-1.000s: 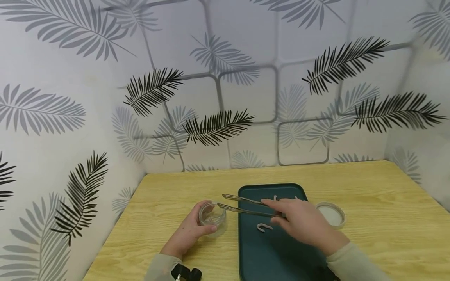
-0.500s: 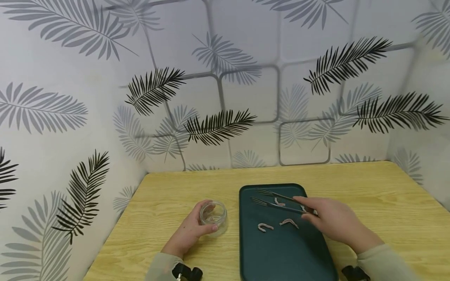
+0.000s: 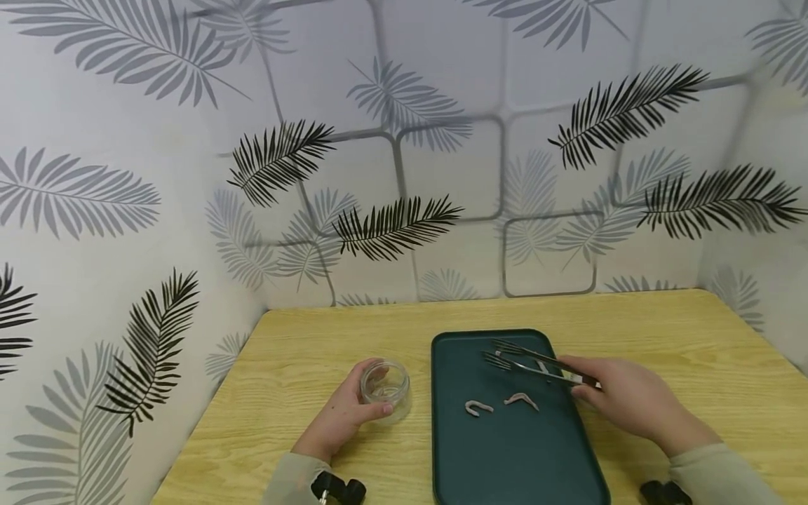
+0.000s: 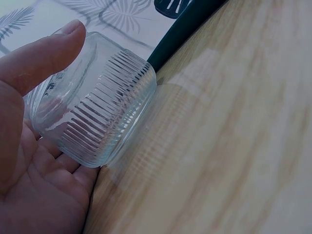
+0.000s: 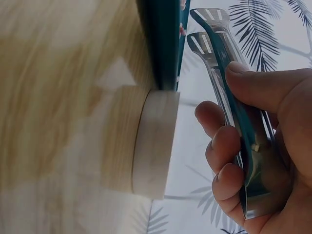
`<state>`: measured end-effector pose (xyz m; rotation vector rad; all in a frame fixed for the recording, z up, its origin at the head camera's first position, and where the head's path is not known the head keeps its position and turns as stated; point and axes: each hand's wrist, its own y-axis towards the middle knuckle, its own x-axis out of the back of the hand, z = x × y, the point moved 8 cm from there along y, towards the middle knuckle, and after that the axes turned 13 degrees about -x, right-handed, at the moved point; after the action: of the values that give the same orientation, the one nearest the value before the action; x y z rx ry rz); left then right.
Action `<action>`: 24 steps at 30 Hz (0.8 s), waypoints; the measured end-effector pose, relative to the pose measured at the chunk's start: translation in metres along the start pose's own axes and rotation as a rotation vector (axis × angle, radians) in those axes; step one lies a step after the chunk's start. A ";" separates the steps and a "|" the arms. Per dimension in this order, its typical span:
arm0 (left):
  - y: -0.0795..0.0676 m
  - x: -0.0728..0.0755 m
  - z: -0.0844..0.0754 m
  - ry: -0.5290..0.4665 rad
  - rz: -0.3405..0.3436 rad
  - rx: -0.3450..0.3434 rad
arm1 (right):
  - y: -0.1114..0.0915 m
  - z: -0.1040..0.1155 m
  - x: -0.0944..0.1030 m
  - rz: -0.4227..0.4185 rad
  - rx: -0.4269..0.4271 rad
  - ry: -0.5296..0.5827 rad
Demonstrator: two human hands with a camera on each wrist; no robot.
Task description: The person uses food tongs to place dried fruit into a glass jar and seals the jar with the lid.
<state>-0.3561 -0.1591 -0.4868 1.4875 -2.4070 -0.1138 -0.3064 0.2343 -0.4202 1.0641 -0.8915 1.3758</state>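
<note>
My left hand (image 3: 344, 415) holds a small clear glass jar (image 3: 394, 405) upright on the table, left of the dark green tray (image 3: 505, 463). Ribbed glass shows between thumb and fingers in the left wrist view. At the tray's right edge, my right hand (image 3: 637, 396) grips metal tongs (image 5: 265, 180). Their slotted tips are spread apart and extend over the tray's far part, with nothing between them. One U-shaped pinkish-grey worm-like strip (image 3: 481, 405) and a bent worm-like strip (image 3: 521, 397) lie on the tray. More pale bits lie partly hidden beneath the tongs.
A pale round lid (image 5: 156, 144) stands on the table beside the tray in the right wrist view; the right hand hides it in the head view. Leaf-patterned wall covering (image 3: 442, 175) rises behind the wooden table (image 3: 341, 337).
My right hand has drawn the tongs from over the jar rightward across the tray, to the strips at its far right. The left hand and jar have stayed put.
</note>
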 end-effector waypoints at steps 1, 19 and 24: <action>0.000 0.000 0.000 0.001 0.000 0.000 | 0.000 -0.002 0.000 0.001 -0.002 -0.004; 0.000 -0.001 0.002 -0.007 0.001 0.011 | 0.001 -0.015 -0.010 0.038 -0.051 0.003; 0.001 -0.001 0.000 -0.026 0.001 0.013 | 0.001 -0.011 -0.009 0.001 -0.022 -0.011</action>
<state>-0.3565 -0.1581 -0.4868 1.5000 -2.4334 -0.1180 -0.3084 0.2417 -0.4316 1.0556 -0.9130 1.3588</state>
